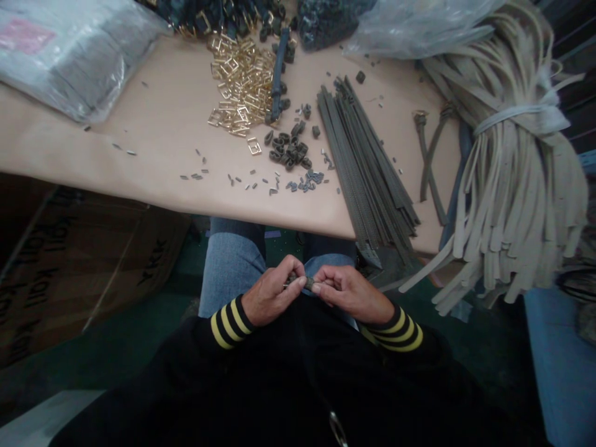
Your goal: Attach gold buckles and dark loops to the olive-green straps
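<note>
Above my lap, just off the table's front edge, my left hand (271, 292) and my right hand (356, 295) meet with fingers pinched. Between them is a small dark olive strap piece (308, 283), mostly covered by the fingertips. A bit of something thin and shiny pokes out by the left fingers; I cannot make out what it is. On the table ahead lie a cluster of olive strap loops (291, 149) and a scatter of small metal clips (307, 181). Behind these is a pile of gold buckles (244, 81). A bundle of olive straps (367, 167) overhangs the edge to the right.
A large tied bunch of beige straps (521, 155) hangs over the table's right side. Plastic-wrapped goods (84, 62) sit at the far left, with dark buckled straps (218, 15) at the back. Below the table on the left stands a cardboard box (107, 261).
</note>
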The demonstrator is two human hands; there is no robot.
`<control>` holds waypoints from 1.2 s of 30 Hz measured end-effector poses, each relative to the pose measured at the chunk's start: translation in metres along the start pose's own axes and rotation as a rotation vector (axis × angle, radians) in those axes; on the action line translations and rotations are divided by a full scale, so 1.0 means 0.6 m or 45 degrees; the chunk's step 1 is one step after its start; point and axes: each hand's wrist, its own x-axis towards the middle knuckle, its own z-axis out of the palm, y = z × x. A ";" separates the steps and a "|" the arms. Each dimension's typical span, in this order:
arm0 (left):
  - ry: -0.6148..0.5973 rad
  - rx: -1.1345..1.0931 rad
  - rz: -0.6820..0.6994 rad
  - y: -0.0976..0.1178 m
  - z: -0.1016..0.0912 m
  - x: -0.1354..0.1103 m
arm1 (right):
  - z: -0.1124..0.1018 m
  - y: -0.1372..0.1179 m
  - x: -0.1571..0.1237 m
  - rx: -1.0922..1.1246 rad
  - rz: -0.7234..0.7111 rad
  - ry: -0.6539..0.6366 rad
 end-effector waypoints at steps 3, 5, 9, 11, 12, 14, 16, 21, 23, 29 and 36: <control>-0.003 -0.030 -0.014 0.003 -0.001 -0.002 | -0.001 -0.001 -0.001 0.026 0.005 -0.025; 0.002 -0.034 -0.026 0.006 0.000 -0.004 | -0.002 -0.003 -0.001 -0.008 0.013 -0.021; -0.018 0.016 -0.002 0.009 0.005 -0.004 | -0.001 -0.012 -0.002 -0.087 0.064 -0.077; -0.064 0.027 0.018 0.007 0.009 -0.004 | 0.000 -0.015 -0.002 -0.097 0.093 -0.124; -0.074 0.032 0.020 0.005 0.012 -0.004 | 0.001 -0.016 -0.002 -0.091 0.097 -0.137; -0.060 0.046 0.002 0.000 0.015 -0.005 | 0.002 -0.015 -0.001 -0.062 0.090 -0.134; -0.042 0.049 -0.003 -0.002 0.017 -0.005 | 0.002 -0.012 0.000 -0.017 0.075 -0.100; -0.180 0.024 0.182 0.001 0.005 0.001 | -0.004 -0.001 0.001 0.132 0.033 -0.102; -0.220 0.046 0.211 0.005 -0.004 0.007 | -0.009 -0.001 -0.001 0.141 -0.025 -0.112; -0.197 0.135 0.192 0.028 -0.016 0.027 | -0.022 -0.033 -0.016 -0.001 -0.075 -0.013; 0.368 0.291 0.391 0.024 -0.062 0.085 | -0.171 -0.104 -0.019 -0.288 -0.055 0.490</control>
